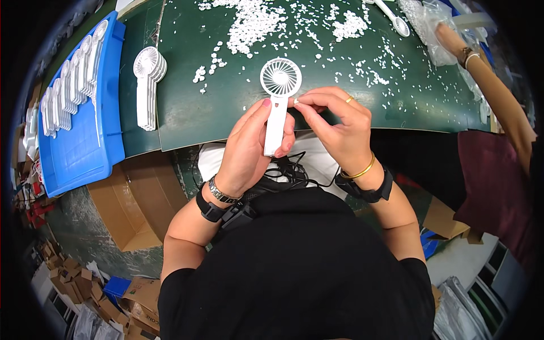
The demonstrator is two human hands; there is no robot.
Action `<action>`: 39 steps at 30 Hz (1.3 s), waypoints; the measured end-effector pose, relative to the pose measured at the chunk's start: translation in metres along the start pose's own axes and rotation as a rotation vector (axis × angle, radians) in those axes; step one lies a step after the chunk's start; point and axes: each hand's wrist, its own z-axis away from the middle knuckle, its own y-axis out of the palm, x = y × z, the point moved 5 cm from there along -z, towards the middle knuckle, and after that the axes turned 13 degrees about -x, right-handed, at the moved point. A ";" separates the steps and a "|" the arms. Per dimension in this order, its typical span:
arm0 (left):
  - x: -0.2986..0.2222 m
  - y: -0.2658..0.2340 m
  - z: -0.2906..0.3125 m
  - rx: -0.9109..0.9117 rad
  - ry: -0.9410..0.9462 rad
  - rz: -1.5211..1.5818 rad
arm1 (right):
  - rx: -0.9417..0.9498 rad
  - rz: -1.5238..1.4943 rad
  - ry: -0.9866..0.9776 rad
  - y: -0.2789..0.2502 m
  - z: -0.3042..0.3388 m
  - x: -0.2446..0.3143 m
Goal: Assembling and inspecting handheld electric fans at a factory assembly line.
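In the middle, my left hand [249,144] is closed around the handle of a white plastic fan housing [277,122]. Its round slatted grille [280,77] points away from me, and a small dark opening shows near the top of the handle. Just right of that opening, my right hand [340,119] pinches a small white plastic piece [295,101] between thumb and forefinger. Many small white pieces [252,25] lie scattered over the far part of the green table [198,122].
A stack of fan housings [147,88] stands left on the table. Beyond it, a blue tray [76,170] holds several more stacks. Another person's hand [450,41] is at a clear plastic bag [436,34], far right, near another fan housing [394,17]. An open cardboard box [133,207] sits below.
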 end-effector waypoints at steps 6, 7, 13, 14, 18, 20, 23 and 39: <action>0.001 0.002 0.001 0.012 -0.004 0.003 | -0.004 -0.001 0.077 -0.001 -0.001 -0.002; 0.001 0.002 0.001 0.014 -0.005 0.004 | -0.004 0.001 0.088 -0.001 -0.001 -0.003; 0.001 0.003 0.002 0.010 -0.002 -0.002 | -0.024 0.044 -0.003 -0.001 -0.001 0.002; 0.001 0.003 0.002 0.010 -0.001 -0.001 | -0.034 0.050 -0.026 -0.001 -0.002 0.003; 0.004 0.003 0.001 0.001 -0.006 -0.035 | -0.009 0.009 -0.049 0.001 -0.003 0.015; 0.005 0.003 0.002 -0.002 -0.013 -0.048 | 0.007 -0.013 -0.048 0.004 -0.002 0.018; 0.005 0.005 0.004 -0.005 -0.011 -0.062 | 0.045 0.019 -0.067 0.009 0.001 0.016; 0.006 0.005 0.004 0.038 0.032 -0.172 | -0.077 0.069 0.139 0.008 -0.006 0.015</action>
